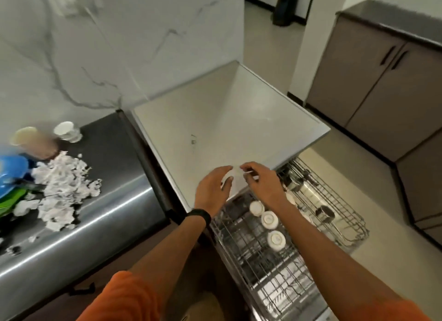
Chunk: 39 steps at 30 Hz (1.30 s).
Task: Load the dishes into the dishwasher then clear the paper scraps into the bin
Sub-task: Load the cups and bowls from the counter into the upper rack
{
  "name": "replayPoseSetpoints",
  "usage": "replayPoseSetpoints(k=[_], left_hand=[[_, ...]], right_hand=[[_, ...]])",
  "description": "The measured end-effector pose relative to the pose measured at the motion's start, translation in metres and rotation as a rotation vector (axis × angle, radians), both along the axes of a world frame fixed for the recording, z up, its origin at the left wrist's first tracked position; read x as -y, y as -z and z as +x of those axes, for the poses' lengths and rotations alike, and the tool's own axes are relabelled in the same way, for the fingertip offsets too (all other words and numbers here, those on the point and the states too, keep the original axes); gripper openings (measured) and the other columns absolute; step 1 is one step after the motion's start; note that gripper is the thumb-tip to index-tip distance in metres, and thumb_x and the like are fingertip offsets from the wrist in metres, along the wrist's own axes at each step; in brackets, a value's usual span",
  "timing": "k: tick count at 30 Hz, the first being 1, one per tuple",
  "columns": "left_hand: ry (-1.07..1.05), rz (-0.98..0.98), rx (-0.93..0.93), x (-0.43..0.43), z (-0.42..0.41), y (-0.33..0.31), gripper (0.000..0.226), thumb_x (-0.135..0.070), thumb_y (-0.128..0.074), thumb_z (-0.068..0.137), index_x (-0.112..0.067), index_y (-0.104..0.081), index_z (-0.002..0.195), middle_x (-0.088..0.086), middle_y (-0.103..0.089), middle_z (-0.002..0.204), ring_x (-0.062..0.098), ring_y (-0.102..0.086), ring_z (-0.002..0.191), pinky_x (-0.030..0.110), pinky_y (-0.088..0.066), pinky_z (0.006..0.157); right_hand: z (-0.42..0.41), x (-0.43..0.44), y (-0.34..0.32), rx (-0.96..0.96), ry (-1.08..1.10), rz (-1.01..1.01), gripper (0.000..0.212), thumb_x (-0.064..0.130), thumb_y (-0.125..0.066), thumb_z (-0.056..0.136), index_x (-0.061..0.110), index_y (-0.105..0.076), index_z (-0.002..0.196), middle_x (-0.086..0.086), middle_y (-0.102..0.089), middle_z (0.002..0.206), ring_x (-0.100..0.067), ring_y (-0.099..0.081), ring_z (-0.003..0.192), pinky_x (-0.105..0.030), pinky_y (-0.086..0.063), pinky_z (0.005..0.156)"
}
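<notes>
Both hands meet over the front edge of the white dishwasher top (227, 129). The left hand (212, 186) and right hand (263, 184) curve around a pale blurred thing, perhaps a glass; I cannot tell if either grips it. Upturned white bowls (269, 219) sit in the wire rack (263, 268) below. Torn white paper scraps (69, 189) lie heaped on the steel counter (114, 201), beside a blue plate (12, 174).

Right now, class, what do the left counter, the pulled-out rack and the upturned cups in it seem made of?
Counter: brushed stainless steel, going by its grey streaked sheen. Rack: metal wire in a thin shiny grid, possibly coated. Cups: probably glazed ceramic, white and glossy, though plastic is possible.
</notes>
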<state>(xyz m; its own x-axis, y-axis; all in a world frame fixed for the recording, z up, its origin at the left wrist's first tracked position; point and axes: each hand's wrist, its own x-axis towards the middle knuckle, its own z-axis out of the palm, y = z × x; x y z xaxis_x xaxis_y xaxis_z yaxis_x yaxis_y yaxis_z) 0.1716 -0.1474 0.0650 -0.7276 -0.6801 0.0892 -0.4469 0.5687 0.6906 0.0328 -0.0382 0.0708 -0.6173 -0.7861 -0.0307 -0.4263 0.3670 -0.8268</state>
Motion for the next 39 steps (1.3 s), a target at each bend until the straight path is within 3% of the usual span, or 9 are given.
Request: replayPoseSetpoints(k=[4,10,17,23,27,35,39], left_hand=[[-0.078,-0.130,0.007,0.050,0.036,-0.016,0.036,-0.030,-0.057,0.103,-0.024,-0.060,0.139,-0.005,-0.062,0.140,0.016,-0.056,0.128,0.030,-0.042,0.109],[-0.211,-0.184,0.017,0.141,0.110,-0.027,0.041,-0.030,-0.060,0.101,-0.023,-0.058,0.142,0.001,-0.057,0.147,0.020,-0.052,0.135,0.037,-0.041,0.114],[-0.315,-0.279,0.059,0.272,0.198,-0.043,0.042,-0.027,-0.062,0.098,-0.019,-0.060,0.140,0.007,-0.057,0.145,0.023,-0.053,0.134,0.038,-0.042,0.110],[-0.438,-0.272,0.095,0.383,0.252,-0.042,0.045,-0.026,-0.065,0.095,-0.015,-0.059,0.138,0.011,-0.062,0.137,0.032,-0.061,0.120,0.044,-0.051,0.100],[-0.449,-0.250,0.163,0.438,0.267,-0.038,0.046,-0.023,-0.065,0.095,-0.014,-0.056,0.139,0.012,-0.059,0.138,0.033,-0.057,0.122,0.044,-0.049,0.102],[-0.311,-0.277,0.431,0.494,0.257,-0.018,0.048,-0.024,-0.058,0.099,-0.020,-0.047,0.146,0.010,-0.055,0.145,0.033,-0.042,0.139,0.049,-0.044,0.110],[-0.325,-0.273,0.427,0.498,0.251,-0.008,0.047,-0.014,-0.059,0.099,-0.018,-0.047,0.144,0.013,-0.058,0.141,0.035,-0.044,0.138,0.051,-0.047,0.106]], right_hand=[[0.030,0.053,-0.016,-0.099,-0.103,-0.013,0.031,0.021,-0.062,0.099,0.026,-0.064,0.129,0.008,-0.066,0.127,-0.013,-0.059,0.113,-0.038,-0.049,0.102],[0.098,0.147,-0.038,-0.211,-0.274,0.017,0.043,0.035,-0.062,0.099,0.032,-0.056,0.141,0.014,-0.057,0.143,-0.010,-0.048,0.132,-0.018,-0.027,0.106],[0.183,0.270,-0.058,-0.237,-0.413,-0.027,0.049,0.032,-0.069,0.095,0.027,-0.057,0.142,0.007,-0.061,0.140,-0.014,-0.054,0.129,-0.024,-0.037,0.109],[0.234,0.351,-0.061,-0.246,-0.498,-0.024,0.050,0.031,-0.069,0.095,0.026,-0.056,0.143,0.007,-0.058,0.143,-0.014,-0.048,0.134,-0.026,-0.033,0.113],[0.251,0.384,-0.056,-0.255,-0.511,0.008,0.049,0.031,-0.067,0.096,0.029,-0.054,0.144,0.009,-0.056,0.145,-0.011,-0.045,0.136,-0.023,-0.029,0.111],[0.247,0.409,-0.050,-0.275,-0.473,0.073,0.049,0.034,-0.065,0.098,0.032,-0.052,0.145,0.014,-0.053,0.147,-0.006,-0.042,0.137,-0.018,-0.028,0.109],[0.244,0.406,-0.042,-0.247,-0.463,0.103,0.048,0.034,-0.064,0.098,0.033,-0.052,0.145,0.014,-0.053,0.147,-0.006,-0.043,0.137,-0.018,-0.028,0.108]])
